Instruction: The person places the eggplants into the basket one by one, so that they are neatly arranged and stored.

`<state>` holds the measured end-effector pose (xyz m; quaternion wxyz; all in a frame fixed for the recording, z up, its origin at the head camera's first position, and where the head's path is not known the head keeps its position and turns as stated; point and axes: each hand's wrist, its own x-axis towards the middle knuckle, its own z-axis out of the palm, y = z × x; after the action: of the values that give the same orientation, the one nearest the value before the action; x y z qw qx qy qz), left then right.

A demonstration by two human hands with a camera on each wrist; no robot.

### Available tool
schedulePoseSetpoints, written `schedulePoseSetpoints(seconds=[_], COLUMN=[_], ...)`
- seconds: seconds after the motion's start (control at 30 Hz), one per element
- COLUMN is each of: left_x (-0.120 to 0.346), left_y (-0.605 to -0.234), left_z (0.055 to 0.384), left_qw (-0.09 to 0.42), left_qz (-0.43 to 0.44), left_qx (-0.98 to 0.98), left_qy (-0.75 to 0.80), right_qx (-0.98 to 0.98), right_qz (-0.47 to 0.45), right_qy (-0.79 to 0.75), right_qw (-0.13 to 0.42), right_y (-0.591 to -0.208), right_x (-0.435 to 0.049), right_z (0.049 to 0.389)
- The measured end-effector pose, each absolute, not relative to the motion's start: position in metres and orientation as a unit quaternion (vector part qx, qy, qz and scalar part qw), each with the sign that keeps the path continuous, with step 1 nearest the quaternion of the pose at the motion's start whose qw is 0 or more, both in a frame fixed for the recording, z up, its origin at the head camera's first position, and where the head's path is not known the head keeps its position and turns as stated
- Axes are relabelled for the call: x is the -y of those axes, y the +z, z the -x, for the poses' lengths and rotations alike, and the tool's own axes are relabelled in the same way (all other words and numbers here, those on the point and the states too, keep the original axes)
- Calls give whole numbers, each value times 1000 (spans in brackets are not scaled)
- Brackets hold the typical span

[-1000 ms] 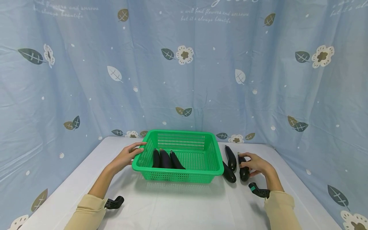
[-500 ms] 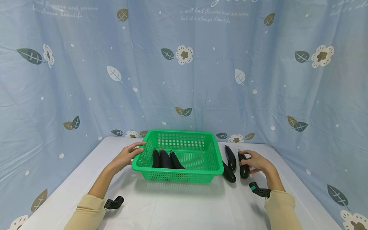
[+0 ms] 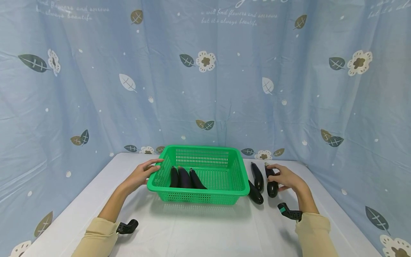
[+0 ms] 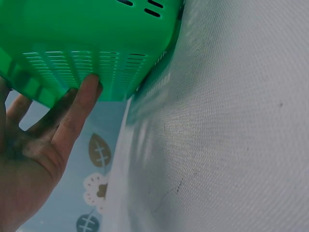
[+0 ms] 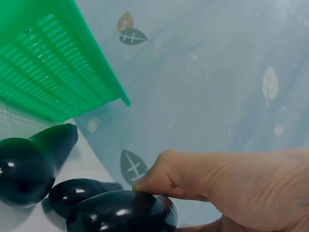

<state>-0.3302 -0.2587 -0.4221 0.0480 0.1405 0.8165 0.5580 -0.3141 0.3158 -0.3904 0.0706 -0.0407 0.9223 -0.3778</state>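
My left hand (image 3: 139, 177) holds the left rim of a green plastic basket (image 3: 199, 197), and some fingers lie along its outer side wall in the left wrist view. Three dark eggplants rest inside the basket, toward its left; the middle eggplant (image 3: 185, 179) is the widest. To the right of the basket, my right hand (image 3: 285, 177) grips the rightmost eggplant (image 3: 273, 189), its stem end pointing to the back. In the right wrist view the thumb presses on this glossy eggplant (image 5: 120, 212); its underside is hidden. Another eggplant (image 3: 257, 177) lies just left of it.
A further eggplant (image 3: 255, 194) lies against the basket's right side, partly covered by it. Everything stands on a white-covered table (image 3: 199, 232). A blue printed curtain (image 3: 224, 96) closes off the back and both sides. Each wrist wears a black camera mount.
My right hand has moved slightly toward the back, and the eggplant in it has shifted the same way. The left hand and the basket have stayed put.
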Motion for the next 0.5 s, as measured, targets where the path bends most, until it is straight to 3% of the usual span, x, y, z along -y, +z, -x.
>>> schedulePoseSetpoints(seconds=[0.5], left_x=[259], left_y=[-422], left_z=[331], left_qw=[49], left_qz=[-138], left_qx=[-815], left_qy=[561], right_qx=[-930], right_qz=[55], right_qy=[-361], right_qw=[50], right_y=[-384], right_x=[-309], right_z=[313])
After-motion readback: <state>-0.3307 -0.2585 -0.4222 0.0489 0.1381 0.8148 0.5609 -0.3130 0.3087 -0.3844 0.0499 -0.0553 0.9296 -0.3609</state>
